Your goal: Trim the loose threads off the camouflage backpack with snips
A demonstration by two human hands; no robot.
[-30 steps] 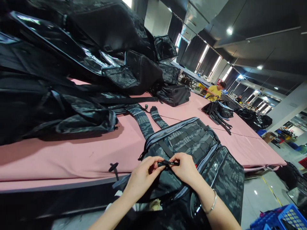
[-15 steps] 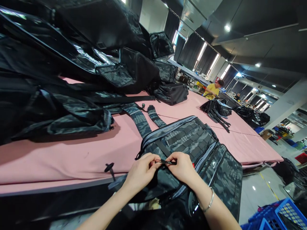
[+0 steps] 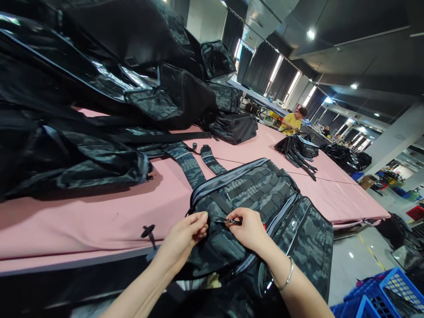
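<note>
A dark camouflage backpack (image 3: 251,190) with webbing rows lies in front of me at the table edge, its zipped side panel (image 3: 311,238) spread to the right. My right hand (image 3: 250,227) is closed round a small dark pointed tool, apparently thread snips (image 3: 228,221), above the bag's pocket. A bit of red shows beside that palm. To the left, my left hand (image 3: 190,229) is pinched at the bag's near-left edge, apart from the tool; anything in its fingertips is too small to make out. Two shoulder straps (image 3: 188,163) stretch from the bag's far side.
A big heap of black and camouflage bags (image 3: 109,88) covers the left of the pink-covered table (image 3: 132,221). Another bag with loose straps (image 3: 298,148) lies farther off, near a person in a yellow top (image 3: 291,121). Blue crates (image 3: 380,293) stand on the floor at the lower right.
My left hand has moved left, away from my right hand, so a gap now lies between them. The tool in my right hand shows more. The view has shifted slightly.
</note>
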